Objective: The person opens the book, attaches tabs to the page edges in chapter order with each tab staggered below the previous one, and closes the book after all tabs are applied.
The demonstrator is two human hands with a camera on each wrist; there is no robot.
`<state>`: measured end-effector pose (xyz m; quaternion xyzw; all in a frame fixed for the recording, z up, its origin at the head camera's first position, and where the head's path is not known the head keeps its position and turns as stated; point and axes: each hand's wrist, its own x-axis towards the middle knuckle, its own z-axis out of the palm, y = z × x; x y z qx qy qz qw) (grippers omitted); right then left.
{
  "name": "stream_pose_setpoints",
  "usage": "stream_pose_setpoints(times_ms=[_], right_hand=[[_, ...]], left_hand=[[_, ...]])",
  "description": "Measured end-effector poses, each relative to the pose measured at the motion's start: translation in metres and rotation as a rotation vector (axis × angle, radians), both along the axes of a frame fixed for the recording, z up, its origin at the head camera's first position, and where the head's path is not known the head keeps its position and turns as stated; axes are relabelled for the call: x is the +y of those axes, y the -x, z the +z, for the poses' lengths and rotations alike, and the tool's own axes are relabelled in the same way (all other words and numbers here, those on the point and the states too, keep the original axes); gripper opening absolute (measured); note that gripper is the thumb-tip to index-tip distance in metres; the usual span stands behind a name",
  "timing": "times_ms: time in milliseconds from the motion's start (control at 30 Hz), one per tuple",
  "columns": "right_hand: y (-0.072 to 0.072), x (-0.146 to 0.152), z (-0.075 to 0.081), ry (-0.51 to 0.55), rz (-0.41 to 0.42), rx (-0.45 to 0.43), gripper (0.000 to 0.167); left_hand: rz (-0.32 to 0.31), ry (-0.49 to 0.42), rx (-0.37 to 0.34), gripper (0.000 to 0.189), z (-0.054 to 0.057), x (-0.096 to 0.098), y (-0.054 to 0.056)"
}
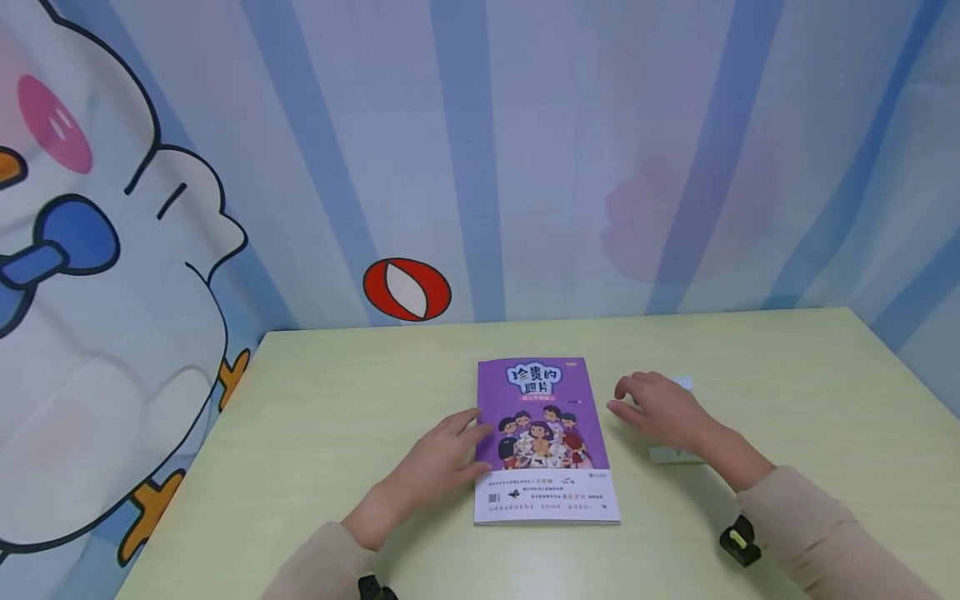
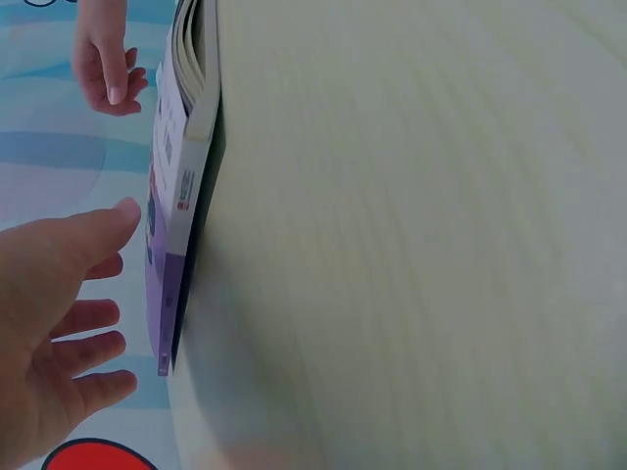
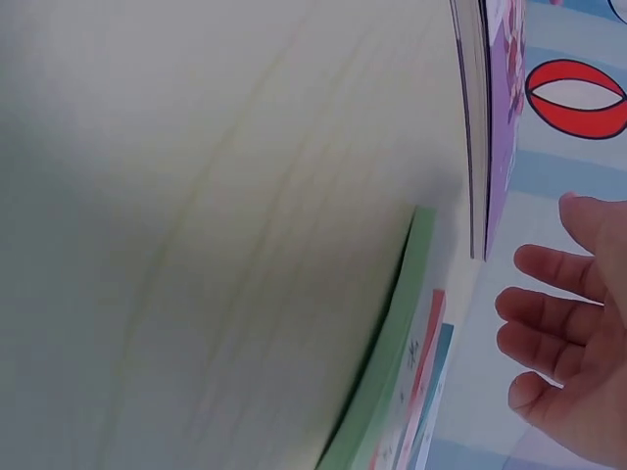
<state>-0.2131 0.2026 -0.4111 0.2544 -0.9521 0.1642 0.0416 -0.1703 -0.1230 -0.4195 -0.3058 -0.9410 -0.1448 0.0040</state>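
A purple paperback book [image 1: 542,442] with a white band across its lower part lies flat on the table, its cover showing cartoon children. My left hand [image 1: 435,462] is at its left edge, thumb and fingers spread and overlapping the cover's side in the head view. In the left wrist view the book's spine [image 2: 178,225] faces the left hand [image 2: 59,323]. To the right, my right hand [image 1: 667,412] hovers with loosely bent fingers, holding nothing. Beneath it, mostly hidden in the head view, lies a stack of thin items with green, pink and blue edges [image 3: 416,294].
The pale wooden table [image 1: 337,375] ends at a blue striped curtain [image 1: 525,167] behind it. A large white cartoon figure [image 1: 97,400] is printed on the left side of the curtain, and a red and white ball [image 1: 407,289] is printed near the table's back edge.
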Motion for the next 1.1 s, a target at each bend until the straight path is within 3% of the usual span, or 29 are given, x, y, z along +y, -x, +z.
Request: stream_pose_setpoints(times_ms=[400, 633, 800, 1100], right_hand=[[-0.001, -0.019, -0.01, 0.049, -0.037, -0.121, 0.012], [-0.001, -0.028, -0.015, 0.147, -0.168, -0.211, 0.016], [-0.001, -0.035, -0.014, 0.193, -0.273, -0.322, 0.023], [0.003, -0.043, -0.015, 0.202, -0.352, -0.4, 0.024]], left_hand=[[-0.067, 0.004, -0.021, 0.05, -0.005, 0.016, -0.007], [-0.098, 0.052, -0.027, 0.047, -0.006, 0.023, -0.008], [-0.131, 0.063, -0.054, 0.05, -0.007, 0.025, -0.01], [-0.147, 0.062, -0.055, 0.05, -0.006, 0.027, -0.011]])
